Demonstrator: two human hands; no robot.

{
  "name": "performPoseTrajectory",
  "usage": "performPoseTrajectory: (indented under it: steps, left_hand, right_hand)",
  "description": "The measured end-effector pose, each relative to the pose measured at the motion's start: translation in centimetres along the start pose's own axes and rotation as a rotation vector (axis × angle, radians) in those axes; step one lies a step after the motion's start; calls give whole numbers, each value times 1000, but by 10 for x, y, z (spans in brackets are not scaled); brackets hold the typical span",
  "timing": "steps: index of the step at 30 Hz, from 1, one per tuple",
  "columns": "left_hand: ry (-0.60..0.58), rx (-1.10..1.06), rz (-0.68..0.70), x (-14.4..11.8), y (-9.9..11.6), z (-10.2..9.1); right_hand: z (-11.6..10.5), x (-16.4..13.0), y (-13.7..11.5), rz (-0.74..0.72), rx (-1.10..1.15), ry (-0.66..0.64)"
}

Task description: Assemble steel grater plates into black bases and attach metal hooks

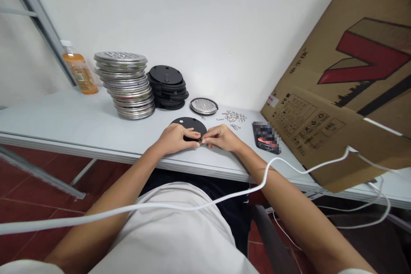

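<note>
The left hand (176, 138), partly closed, grips the black disc (190, 124) near the table's (73, 115) front edge, while the right hand (222, 137) has thumb and forefinger pinched on a small piece (201, 141) at the disc's five-o'clock rim, too hidden to make out. From the disc, a perforated plate (204, 105) lies at one o'clock, loose clips (235, 116) toward three.

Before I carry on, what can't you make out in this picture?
All in the head view:
Black disc: near left part covered by the left hand.
Right hand: whatever it touches is too small and partly covered to tell.
Clips: too small and overlapped to count.
Phone: masked by pixel blocks.
Carton: cut off by the right edge.
</note>
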State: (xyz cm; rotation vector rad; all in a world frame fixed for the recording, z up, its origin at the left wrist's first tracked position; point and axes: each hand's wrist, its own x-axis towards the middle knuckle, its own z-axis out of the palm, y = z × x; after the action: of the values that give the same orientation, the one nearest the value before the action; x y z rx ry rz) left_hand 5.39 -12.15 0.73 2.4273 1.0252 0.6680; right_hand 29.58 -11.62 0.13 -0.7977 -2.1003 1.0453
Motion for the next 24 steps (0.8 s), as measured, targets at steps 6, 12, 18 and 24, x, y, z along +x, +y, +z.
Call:
performPoseTrajectory:
  steps: [6, 12, 18, 24]
  left_hand:
    - [-8, -1, -6, 0, 0, 0]
    - [-3, -2, 4, 0, -2, 0]
    - [-16, 5, -9, 0, -1, -1]
    - [-24, 5, -26, 0, 0, -1]
  right_hand:
    - [1, 1, 1, 47, 25, 4]
    - [1, 2, 0, 72, 13, 8]
    - [-1, 5, -5, 94, -4, -21]
    - [-5, 9, -15, 131, -76, -66]
